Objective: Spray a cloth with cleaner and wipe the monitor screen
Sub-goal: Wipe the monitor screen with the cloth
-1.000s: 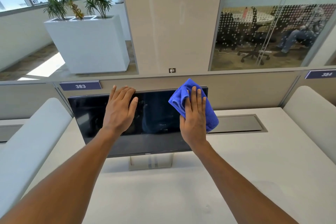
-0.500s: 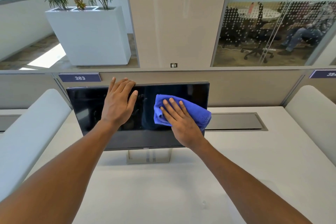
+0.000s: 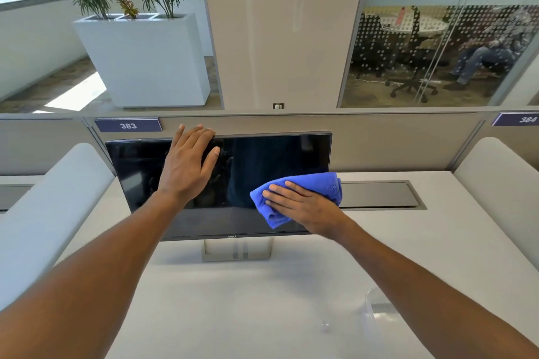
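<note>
A black monitor [image 3: 277, 160] with a dark screen stands on a silver stand at the back of the white desk [image 3: 233, 300]. My left hand [image 3: 186, 166] rests flat on the screen's upper left-centre, fingertips over the top edge. My right hand [image 3: 306, 204] presses a folded blue cloth [image 3: 326, 186] flat against the lower right corner of the screen. A clear spray bottle [image 3: 376, 312] shows faintly at the desk's near right, partly behind my right forearm.
A grey cable hatch [image 3: 379, 195] is set into the desk right of the monitor. White padded dividers [image 3: 52, 198] flank the desk on both sides. A low partition with tags 383 and 384 runs behind. Beyond are a planter and a glass room with a seated person.
My right hand has swept the cloth from the screen's upper right, across the middle, down to its lower right corner. The left hand has stayed on the top edge.
</note>
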A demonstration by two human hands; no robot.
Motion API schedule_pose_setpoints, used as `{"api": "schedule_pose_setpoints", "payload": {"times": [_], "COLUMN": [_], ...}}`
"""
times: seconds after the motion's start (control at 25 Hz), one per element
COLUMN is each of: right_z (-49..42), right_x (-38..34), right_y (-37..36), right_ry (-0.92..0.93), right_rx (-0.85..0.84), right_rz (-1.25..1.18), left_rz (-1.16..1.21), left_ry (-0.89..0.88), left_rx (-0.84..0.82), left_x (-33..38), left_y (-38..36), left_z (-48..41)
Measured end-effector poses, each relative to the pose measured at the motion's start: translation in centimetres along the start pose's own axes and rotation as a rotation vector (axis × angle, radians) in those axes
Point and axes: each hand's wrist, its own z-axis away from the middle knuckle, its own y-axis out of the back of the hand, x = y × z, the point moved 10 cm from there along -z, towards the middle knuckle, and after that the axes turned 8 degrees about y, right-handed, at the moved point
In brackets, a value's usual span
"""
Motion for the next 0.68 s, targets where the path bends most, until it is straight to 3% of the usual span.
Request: {"api": "schedule_pose_setpoints", "payload": {"times": [0.28,0.4,0.52,0.68], "right_z": [0.5,0.4,-0.1,-1.0], "right_x": [9.2,10.0,7.3,2.2], "right_y": [5.4,5.6,3.9,1.0], "right_ry": [-0.299,-0.416,-0.398,-0.244], "right_rx": [0.212,0.262,0.241,0.155], "right_rz": [0.060,0.019,-0.022,-0.067], "left_rz": [-0.013,-0.011,-0.011,-0.012], "left_ry": [0.015,0.025,0.022,0.017], "left_rx": [-0.018,-0.023,-0.027,-0.023], "left_x": [-0.1,-0.1,0.0,0.1], "left_y": [-0.2,-0.2,-0.2,0.0], "left_z": [-0.1,-0.1,0.0,-0.1]}}
